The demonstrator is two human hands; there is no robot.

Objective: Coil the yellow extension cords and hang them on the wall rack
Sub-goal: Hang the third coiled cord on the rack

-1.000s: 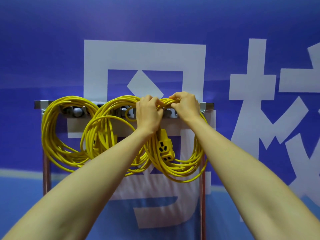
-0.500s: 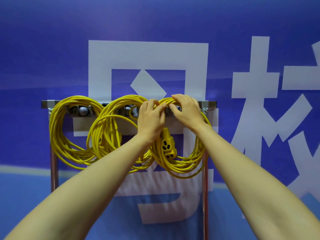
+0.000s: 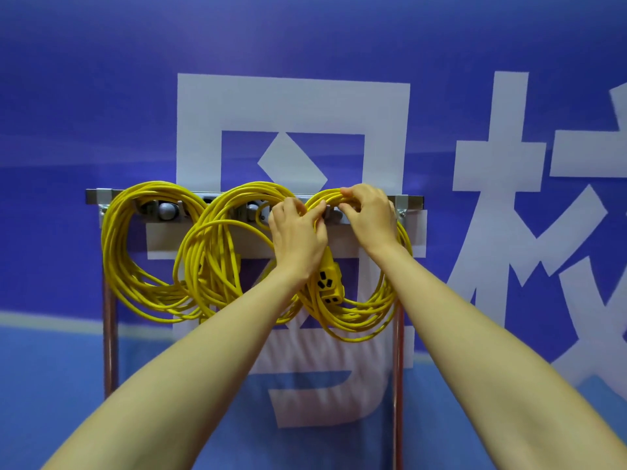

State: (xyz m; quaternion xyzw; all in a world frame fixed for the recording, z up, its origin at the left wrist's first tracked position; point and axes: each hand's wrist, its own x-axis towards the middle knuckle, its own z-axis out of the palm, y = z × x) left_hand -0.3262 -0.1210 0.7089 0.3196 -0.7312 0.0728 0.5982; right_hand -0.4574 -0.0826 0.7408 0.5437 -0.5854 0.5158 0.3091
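Note:
Three coils of yellow extension cord hang from a grey metal rack (image 3: 412,200) on two thin posts. The left coil (image 3: 117,252) and the middle coil (image 3: 207,259) hang free. The right coil (image 3: 359,317) carries a yellow socket block (image 3: 328,281) below my left hand. My left hand (image 3: 298,239) grips the strands at the coil's upper left. My right hand (image 3: 368,217) pinches the top of the same coil over the rack bar. The hook under my hands is hidden.
A blue wall banner with large white characters (image 3: 291,106) fills the background. The rack's two reddish metal posts (image 3: 109,351) run down to the bottom of the view. Round grey knobs (image 3: 167,210) show on the rack behind the left coil.
The view has shifted slightly, so the rack sits a little further right. My hands stay on the top of the right coil, and my right fingers have curled tighter over the strands.

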